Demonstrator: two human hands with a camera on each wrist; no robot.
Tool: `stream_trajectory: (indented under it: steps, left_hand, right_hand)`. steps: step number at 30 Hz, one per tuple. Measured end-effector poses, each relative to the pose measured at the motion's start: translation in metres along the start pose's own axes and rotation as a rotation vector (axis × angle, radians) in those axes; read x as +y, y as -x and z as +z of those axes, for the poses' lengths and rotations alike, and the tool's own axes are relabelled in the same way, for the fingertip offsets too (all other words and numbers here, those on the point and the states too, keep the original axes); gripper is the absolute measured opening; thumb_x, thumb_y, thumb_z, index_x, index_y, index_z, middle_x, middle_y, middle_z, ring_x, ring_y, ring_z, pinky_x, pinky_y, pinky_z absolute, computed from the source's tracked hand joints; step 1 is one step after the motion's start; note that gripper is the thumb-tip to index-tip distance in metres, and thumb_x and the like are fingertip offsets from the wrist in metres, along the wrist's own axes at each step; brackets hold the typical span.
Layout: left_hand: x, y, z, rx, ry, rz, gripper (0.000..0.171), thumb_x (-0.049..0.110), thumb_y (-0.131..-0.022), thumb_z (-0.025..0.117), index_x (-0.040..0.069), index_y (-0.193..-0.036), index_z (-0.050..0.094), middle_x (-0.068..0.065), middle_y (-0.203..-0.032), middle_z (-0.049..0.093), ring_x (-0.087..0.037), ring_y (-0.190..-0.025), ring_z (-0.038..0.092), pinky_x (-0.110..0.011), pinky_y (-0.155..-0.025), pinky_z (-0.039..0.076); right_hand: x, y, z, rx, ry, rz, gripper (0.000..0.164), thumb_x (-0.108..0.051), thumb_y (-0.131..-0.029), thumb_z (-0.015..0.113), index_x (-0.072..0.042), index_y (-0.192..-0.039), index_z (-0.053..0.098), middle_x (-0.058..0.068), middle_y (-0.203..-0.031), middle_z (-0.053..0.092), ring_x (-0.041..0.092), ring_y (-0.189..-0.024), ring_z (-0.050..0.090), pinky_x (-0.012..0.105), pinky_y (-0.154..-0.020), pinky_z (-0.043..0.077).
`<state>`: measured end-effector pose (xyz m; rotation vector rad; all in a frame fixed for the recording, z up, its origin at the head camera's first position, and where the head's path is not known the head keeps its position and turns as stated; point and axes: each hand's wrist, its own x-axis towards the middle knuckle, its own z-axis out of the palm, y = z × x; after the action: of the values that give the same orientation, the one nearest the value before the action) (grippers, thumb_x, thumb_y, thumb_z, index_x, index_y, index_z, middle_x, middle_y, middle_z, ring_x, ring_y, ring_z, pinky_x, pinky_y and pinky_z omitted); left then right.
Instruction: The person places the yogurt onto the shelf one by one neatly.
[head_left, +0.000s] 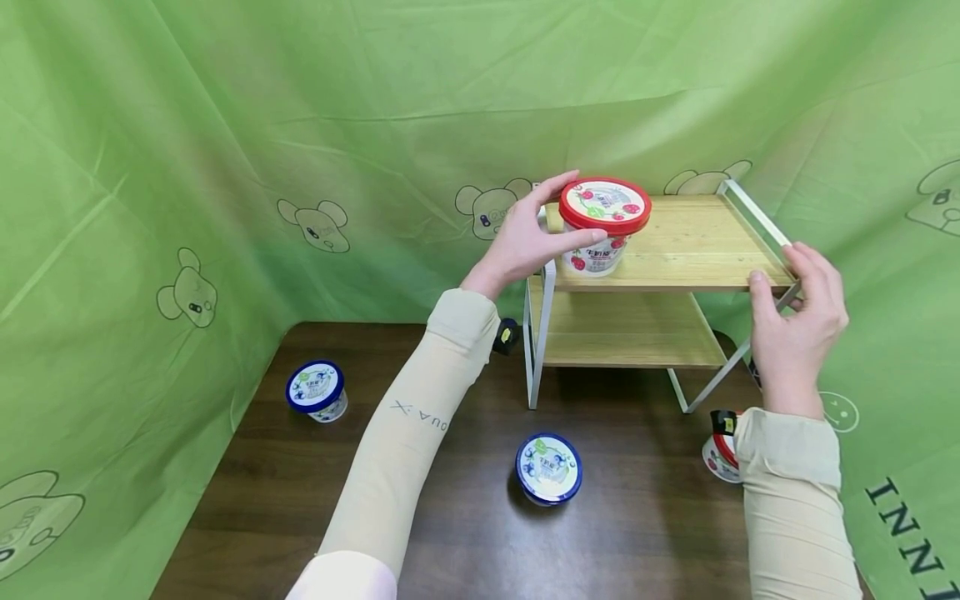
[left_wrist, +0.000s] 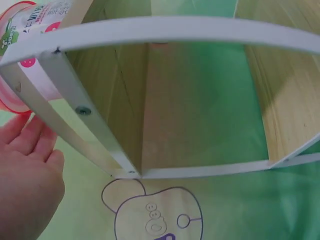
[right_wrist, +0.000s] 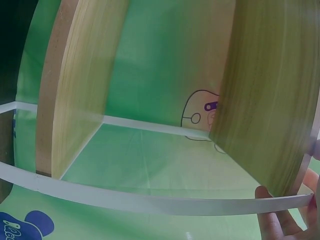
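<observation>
A small two-tier shelf rack has wooden boards and a white metal frame. My left hand grips a red-lidded tub printed with strawberries, thumb across its front and fingers round the back. The tub is upright at the left end of the top board. In the left wrist view, that tub shows behind the white frame, with the left fingers at its lid. My right hand holds the front right corner of the top board, thumb at its front edge. In the right wrist view, fingers bend round the frame bar.
On the dark wooden table stand a blue-lidded tub before the rack and another blue-lidded tub at the left. Another red-lidded tub is partly hidden by the right wrist. Green curtain hangs behind and at both sides.
</observation>
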<state>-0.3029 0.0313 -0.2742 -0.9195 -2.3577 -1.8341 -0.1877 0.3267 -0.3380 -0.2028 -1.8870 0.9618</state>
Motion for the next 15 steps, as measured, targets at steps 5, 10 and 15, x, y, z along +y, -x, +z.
stream_trajectory:
  steps: [5, 10, 15]
  left_hand:
    - [0.0, 0.002, -0.005, 0.037, -0.031, -0.007, 0.088, 0.042, -0.082, 0.084, 0.024, -0.157, 0.04, 0.019, -0.145, 0.048, 0.0, -0.132, 0.04, -0.035, -0.11, 0.036]
    - [-0.003, 0.005, -0.01, 0.062, -0.046, 0.014, 0.083, 0.044, -0.085, 0.081, 0.025, -0.156, 0.042, 0.018, -0.145, 0.049, 0.003, -0.131, 0.04, -0.038, -0.114, 0.033]
    - [-0.006, 0.011, -0.013, 0.082, -0.068, 0.052, 0.079, 0.043, -0.086, 0.08, 0.028, -0.154, 0.043, 0.013, -0.146, 0.051, 0.002, -0.131, 0.041, -0.033, -0.111, 0.034]
  right_hand:
    - [0.026, -0.006, 0.0, -0.012, 0.007, -0.026, 0.036, -0.021, -0.094, 0.073, -0.02, -0.131, 0.07, -0.014, -0.137, 0.06, 0.009, -0.118, 0.056, 0.014, -0.083, 0.049]
    - [0.026, -0.006, 0.0, -0.015, 0.007, -0.024, 0.036, -0.021, -0.094, 0.073, -0.02, -0.131, 0.07, -0.014, -0.137, 0.059, 0.01, -0.118, 0.056, 0.015, -0.083, 0.049]
    - [0.027, -0.005, 0.001, -0.02, 0.012, -0.02, 0.037, -0.022, -0.094, 0.074, -0.02, -0.131, 0.07, -0.013, -0.137, 0.06, 0.009, -0.117, 0.056, 0.015, -0.083, 0.049]
